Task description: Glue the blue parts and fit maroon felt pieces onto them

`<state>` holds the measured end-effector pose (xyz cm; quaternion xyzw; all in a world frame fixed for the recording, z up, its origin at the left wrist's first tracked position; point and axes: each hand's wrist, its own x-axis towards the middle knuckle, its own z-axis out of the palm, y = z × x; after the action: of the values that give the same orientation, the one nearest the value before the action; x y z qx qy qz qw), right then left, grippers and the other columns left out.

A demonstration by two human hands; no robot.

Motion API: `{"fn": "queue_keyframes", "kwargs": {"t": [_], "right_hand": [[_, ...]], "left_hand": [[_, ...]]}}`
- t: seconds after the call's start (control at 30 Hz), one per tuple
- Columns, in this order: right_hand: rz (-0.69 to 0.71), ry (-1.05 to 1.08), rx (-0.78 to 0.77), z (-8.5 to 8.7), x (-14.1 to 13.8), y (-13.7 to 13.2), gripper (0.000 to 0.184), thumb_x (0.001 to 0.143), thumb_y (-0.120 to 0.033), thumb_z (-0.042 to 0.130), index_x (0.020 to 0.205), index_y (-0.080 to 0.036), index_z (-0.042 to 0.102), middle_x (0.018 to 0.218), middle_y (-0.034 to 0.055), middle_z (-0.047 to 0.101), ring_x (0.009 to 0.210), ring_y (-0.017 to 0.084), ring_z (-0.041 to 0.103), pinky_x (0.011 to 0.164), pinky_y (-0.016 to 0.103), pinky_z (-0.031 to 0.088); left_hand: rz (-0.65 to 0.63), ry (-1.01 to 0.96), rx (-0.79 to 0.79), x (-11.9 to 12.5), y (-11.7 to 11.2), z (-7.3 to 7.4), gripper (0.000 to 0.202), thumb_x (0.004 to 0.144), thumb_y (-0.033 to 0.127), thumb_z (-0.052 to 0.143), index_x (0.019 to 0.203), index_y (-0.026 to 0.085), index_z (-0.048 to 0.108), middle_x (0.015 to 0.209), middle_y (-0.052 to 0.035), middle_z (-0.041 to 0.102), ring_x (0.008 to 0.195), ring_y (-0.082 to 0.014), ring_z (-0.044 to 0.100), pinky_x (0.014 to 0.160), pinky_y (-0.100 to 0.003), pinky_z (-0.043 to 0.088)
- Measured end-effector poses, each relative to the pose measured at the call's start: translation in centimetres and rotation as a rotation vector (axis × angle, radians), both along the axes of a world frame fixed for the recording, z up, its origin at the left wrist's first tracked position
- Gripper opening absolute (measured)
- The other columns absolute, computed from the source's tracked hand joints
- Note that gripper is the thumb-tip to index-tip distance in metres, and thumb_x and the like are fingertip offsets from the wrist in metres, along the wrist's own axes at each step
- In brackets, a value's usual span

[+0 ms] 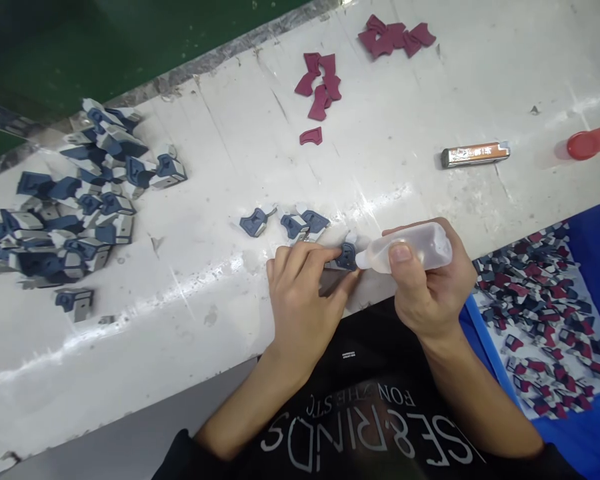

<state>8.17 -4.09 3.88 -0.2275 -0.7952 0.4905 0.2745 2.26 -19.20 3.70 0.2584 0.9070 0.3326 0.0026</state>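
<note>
Along the front of the bench [205, 280], the left hand [300, 300] pinches a small blue-and-grey moulded piece [347, 257] between its fingertips, while the right hand [430, 280] wraps firmly around a translucent squeeze bottle [410, 247], its nozzle right against that piece! Three similar pieces [294, 227] sit just ahead, a big heap of blue-and-grey pieces [65, 227] lies far left, maroon cutouts [320, 87] sit beyond, and a blue-edged tray [485, 333] of mixed pieces waits at right.

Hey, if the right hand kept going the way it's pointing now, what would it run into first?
Probably the blue moulded piece in the left hand: the squeeze bottle in the right hand points its tip straight at it, nearly touching.
</note>
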Motion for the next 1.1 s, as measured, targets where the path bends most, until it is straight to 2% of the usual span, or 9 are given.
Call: {"fn": "queue_keyframes", "kwargs": {"t": [0.17,0.37,0.6,0.77,0.87,0.97,1.1], "right_hand": [[-0.014,-0.025,-0.004,0.1,0.7,0.6,0.027,0.103,-0.048,0.069,0.087,-0.027,0.066,0.069,0.0002,0.062,0.064,0.021,0.064,0.049,0.034,0.045],[-0.040,0.012,0.017,0.1,0.3,0.6,0.026,0.104,-0.045,0.070,0.087,-0.026,0.064,0.065,-0.0024,0.057,0.055,0.017,0.058,0.047,0.032,0.042],[-0.076,0.133,0.132,-0.9,-1.7,0.7,0.023,0.103,-0.040,0.070,0.087,-0.025,0.062,0.063,-0.0041,0.056,0.059,0.016,0.061,0.049,0.028,0.046],[-0.068,0.134,0.127,-1.0,-2.0,0.5,0.022,0.100,-0.038,0.072,0.086,-0.024,0.064,0.068,-0.0027,0.060,0.065,0.016,0.064,0.049,0.027,0.046],[-0.074,0.184,0.108,-0.9,-1.9,0.5,0.019,0.102,-0.038,0.071,0.090,-0.024,0.066,0.070,-0.0023,0.063,0.062,0.015,0.063,0.049,0.027,0.047],[-0.071,0.189,0.080,-0.9,-1.9,0.5,0.018,0.103,-0.038,0.070,0.092,-0.024,0.066,0.068,-0.0032,0.062,0.057,0.014,0.060,0.047,0.027,0.046],[-0.048,0.142,0.069,-0.8,-1.9,0.5,0.022,0.100,-0.038,0.073,0.087,-0.024,0.065,0.068,-0.0022,0.060,0.066,0.017,0.064,0.049,0.027,0.046]], "left_hand": [[0.008,0.007,0.005,0.0,0.1,0.0,0.023,0.092,0.036,0.085,0.105,0.025,0.070,0.102,0.0004,0.073,0.100,-0.0211,0.062,0.087,-0.039,0.045],[0.001,0.023,0.010,0.0,0.1,-0.1,0.024,0.091,0.037,0.085,0.105,0.024,0.070,0.101,0.0005,0.073,0.099,-0.0202,0.061,0.086,-0.038,0.044],[0.000,0.015,0.015,0.0,0.1,-0.1,0.021,0.092,0.033,0.085,0.105,0.024,0.071,0.102,0.0004,0.074,0.100,-0.0202,0.062,0.088,-0.038,0.045],[-0.012,0.028,0.011,-0.1,0.0,0.0,0.022,0.092,0.033,0.084,0.106,0.023,0.071,0.101,0.0008,0.073,0.099,-0.0194,0.062,0.088,-0.038,0.045],[-0.010,0.040,0.007,-0.1,0.1,-0.1,0.023,0.092,0.033,0.085,0.105,0.023,0.070,0.100,0.0006,0.073,0.099,-0.0193,0.062,0.086,-0.038,0.045],[-0.006,0.041,0.009,-0.1,0.1,-0.1,0.023,0.091,0.033,0.085,0.105,0.023,0.070,0.100,0.0007,0.073,0.098,-0.0193,0.062,0.086,-0.038,0.045],[-0.002,0.038,0.009,-0.1,0.1,-0.1,0.022,0.091,0.033,0.085,0.105,0.024,0.069,0.100,0.0008,0.073,0.098,-0.0199,0.062,0.087,-0.038,0.045]]}}
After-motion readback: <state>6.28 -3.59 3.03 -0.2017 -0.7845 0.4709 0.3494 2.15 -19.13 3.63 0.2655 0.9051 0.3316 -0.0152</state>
